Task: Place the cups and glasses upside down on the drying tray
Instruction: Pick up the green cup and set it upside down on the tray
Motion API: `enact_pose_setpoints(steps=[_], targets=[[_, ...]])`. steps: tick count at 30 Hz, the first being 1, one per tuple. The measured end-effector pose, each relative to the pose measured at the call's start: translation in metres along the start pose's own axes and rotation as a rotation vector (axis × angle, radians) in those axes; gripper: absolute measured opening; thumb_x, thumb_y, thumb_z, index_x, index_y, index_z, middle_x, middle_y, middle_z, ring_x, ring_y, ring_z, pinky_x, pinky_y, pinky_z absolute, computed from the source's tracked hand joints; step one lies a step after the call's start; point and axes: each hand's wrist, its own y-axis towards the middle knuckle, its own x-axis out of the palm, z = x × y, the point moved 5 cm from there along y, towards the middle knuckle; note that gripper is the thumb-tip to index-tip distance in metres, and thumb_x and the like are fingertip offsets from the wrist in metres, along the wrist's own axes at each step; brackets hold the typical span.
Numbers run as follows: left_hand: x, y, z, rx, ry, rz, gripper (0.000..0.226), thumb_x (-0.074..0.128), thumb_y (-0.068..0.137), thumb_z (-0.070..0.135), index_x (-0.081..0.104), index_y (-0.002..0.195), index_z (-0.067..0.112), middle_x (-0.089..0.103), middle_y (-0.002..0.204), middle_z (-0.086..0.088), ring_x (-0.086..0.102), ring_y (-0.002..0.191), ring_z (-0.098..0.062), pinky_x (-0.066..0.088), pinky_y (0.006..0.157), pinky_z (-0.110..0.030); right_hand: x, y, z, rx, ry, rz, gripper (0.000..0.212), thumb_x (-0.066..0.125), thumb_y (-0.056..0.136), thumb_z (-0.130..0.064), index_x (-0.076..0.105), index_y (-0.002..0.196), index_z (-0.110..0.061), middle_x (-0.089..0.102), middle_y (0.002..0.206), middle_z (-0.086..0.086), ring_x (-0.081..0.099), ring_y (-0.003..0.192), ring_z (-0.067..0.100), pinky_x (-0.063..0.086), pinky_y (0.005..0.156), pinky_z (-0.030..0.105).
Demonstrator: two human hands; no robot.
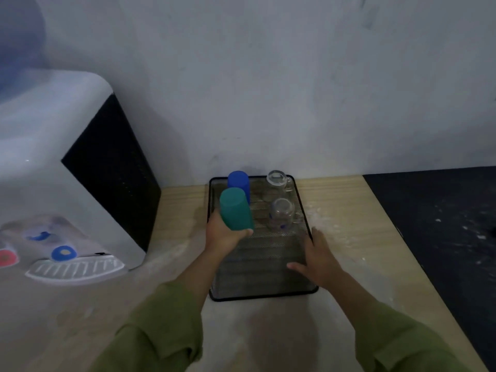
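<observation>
A black mesh drying tray lies on the wooden table against the wall. My left hand grips a teal plastic cup, bottom up, over the tray's left side. Behind it a blue cup stands upside down at the tray's far left. Two clear glass mugs are upside down on the right side, one at the far corner and one nearer. My right hand rests open on the tray's right rim, fingers spread, holding nothing.
A white water dispenser with a black side panel, red and blue taps and a drip grille stands at the left. The wall is right behind the tray. A dark surface borders the table's right edge.
</observation>
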Motion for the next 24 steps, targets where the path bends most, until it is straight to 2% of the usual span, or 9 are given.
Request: enact_pose_setpoints(steps=[3, 7, 13, 17, 21, 24], targets=[[0.011, 0.007, -0.011, -0.063, 0.001, 0.020, 0.083, 0.092, 0.047, 0.019, 0.049, 0.118, 0.016, 0.056, 0.104, 0.004, 0.054, 0.096, -0.015, 0.047, 0.077, -0.030, 0.013, -0.003, 0.004, -0.026, 0.040, -0.026, 0.101, 0.062, 0.082, -0.054, 0.004, 0.150, -0.008, -0.011, 0.159, 0.021, -0.009, 0.148, 0.035, 0.010, 0.123, 0.043], [0.017, 0.010, -0.024, -0.081, -0.003, 0.052, 0.086, 0.091, 0.049, 0.015, 0.046, 0.122, 0.015, 0.057, 0.113, 0.000, 0.053, 0.104, -0.017, 0.047, 0.084, -0.031, 0.022, -0.003, 0.009, -0.050, 0.084, -0.018, 0.103, 0.062, 0.082, -0.054, 0.001, 0.151, -0.008, -0.020, 0.159, 0.015, -0.005, 0.149, 0.030, 0.019, 0.121, 0.040], [0.024, 0.009, -0.031, -0.044, 0.070, 0.035, 0.086, 0.090, 0.051, 0.012, 0.044, 0.124, 0.015, 0.057, 0.122, -0.006, 0.053, 0.108, -0.018, 0.046, 0.087, -0.031, 0.025, -0.001, 0.013, -0.070, 0.122, -0.021, 0.105, 0.062, 0.081, -0.055, -0.001, 0.151, -0.010, -0.022, 0.159, 0.010, 0.003, 0.149, 0.028, 0.027, 0.119, 0.039], [0.025, 0.008, -0.029, -0.029, 0.127, 0.017, 0.088, 0.090, 0.051, 0.012, 0.042, 0.125, 0.014, 0.056, 0.122, -0.007, 0.049, 0.103, -0.013, 0.043, 0.085, -0.029, 0.025, 0.000, 0.013, -0.070, 0.138, -0.025, 0.106, 0.063, 0.080, -0.054, -0.001, 0.151, -0.009, -0.022, 0.159, 0.011, 0.001, 0.149, 0.027, 0.023, 0.120, 0.037], [0.023, 0.007, -0.024, -0.012, 0.158, -0.021, 0.092, 0.089, 0.051, 0.013, 0.039, 0.128, 0.013, 0.053, 0.125, -0.008, 0.049, 0.110, -0.017, 0.042, 0.088, -0.029, 0.024, 0.000, 0.012, -0.055, 0.139, -0.036, 0.106, 0.065, 0.080, -0.053, -0.001, 0.151, -0.010, -0.021, 0.159, 0.010, 0.004, 0.149, 0.027, 0.025, 0.120, 0.038], [0.020, 0.006, -0.022, -0.005, 0.198, -0.071, 0.096, 0.090, 0.051, 0.015, 0.036, 0.130, 0.012, 0.048, 0.129, -0.009, 0.049, 0.117, -0.023, 0.044, 0.095, -0.035, 0.021, -0.001, 0.012, -0.050, 0.131, -0.035, 0.104, 0.064, 0.080, -0.053, 0.001, 0.151, -0.010, -0.019, 0.159, 0.012, 0.005, 0.149, 0.029, 0.024, 0.120, 0.040]])
